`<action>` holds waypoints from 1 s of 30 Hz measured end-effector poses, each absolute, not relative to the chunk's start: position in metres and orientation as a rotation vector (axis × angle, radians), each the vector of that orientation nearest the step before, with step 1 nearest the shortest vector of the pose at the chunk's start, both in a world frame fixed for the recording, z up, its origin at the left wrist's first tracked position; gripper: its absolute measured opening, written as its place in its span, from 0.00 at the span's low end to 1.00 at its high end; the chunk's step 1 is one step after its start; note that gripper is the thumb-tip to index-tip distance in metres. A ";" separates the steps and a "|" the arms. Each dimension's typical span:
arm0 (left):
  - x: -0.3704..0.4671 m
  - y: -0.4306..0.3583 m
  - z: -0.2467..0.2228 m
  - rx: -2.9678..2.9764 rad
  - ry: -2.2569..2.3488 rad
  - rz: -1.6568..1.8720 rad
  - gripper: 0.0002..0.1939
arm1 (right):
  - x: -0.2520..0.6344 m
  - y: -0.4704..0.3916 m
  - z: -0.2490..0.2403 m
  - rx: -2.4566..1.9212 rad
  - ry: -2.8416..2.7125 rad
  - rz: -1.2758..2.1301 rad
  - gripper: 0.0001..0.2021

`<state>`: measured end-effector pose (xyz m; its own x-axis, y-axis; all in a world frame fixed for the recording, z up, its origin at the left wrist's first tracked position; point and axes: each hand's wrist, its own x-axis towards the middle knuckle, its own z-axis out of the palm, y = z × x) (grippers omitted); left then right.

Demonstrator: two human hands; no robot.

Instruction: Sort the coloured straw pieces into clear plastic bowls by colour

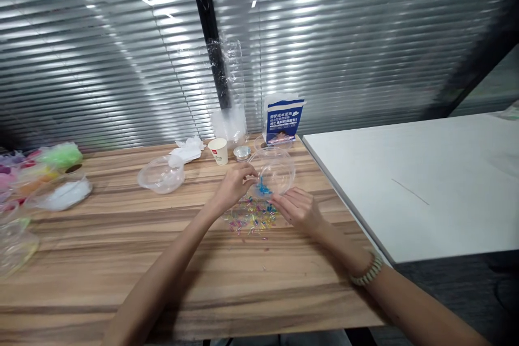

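A clear plastic bowl [287, 165] is tilted toward me above the table, with small blue tube-like pieces [263, 188] gathered at its near left side. My right hand [299, 208] holds the near right edge, fingers reaching along its underside. At the bowl's left rim, my left hand [237, 183] is closed in a pinch; whatever lies between its fingertips is too small to make out. Below both hands, short multicoloured tube-like pieces [253, 220] are scattered in a loose pile, pink, yellow, green and blue among them.
Behind the bowl stand a paper cup [219, 152], a small round tin [242, 153] and a blue-and-white packet [284, 119]. Another clear bowl [161, 175] sits left near white tissues [188, 150]. Far left are containers of coloured material [60, 157]. A white table [425, 189] adjoins on the right.
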<state>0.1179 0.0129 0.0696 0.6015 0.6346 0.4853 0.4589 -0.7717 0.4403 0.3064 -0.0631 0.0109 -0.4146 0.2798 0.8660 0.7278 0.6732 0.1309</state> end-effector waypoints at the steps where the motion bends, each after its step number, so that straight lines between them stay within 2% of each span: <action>1: 0.117 0.012 0.070 2.559 0.877 0.940 0.02 | 0.306 -0.064 0.011 -0.789 -1.991 -0.637 0.03; 4: 0.111 0.011 0.072 2.517 1.040 0.863 0.05 | 0.306 -0.065 0.011 -0.858 -1.986 -0.647 0.03; 8: 0.107 0.010 0.063 2.467 1.246 0.443 0.10 | 0.307 -0.063 0.010 -0.934 -1.950 -0.648 0.03; 10: 0.109 0.010 0.053 2.466 1.236 0.342 0.12 | 0.308 -0.063 0.010 -0.934 -1.931 -0.659 0.03; 17: 0.111 0.016 0.030 2.475 1.308 0.304 0.12 | 0.308 -0.062 0.010 -0.904 -1.918 -0.663 0.03; 30: 0.110 0.014 0.028 2.541 1.280 0.306 0.09 | 0.309 -0.061 0.004 -0.922 -1.956 -0.640 0.03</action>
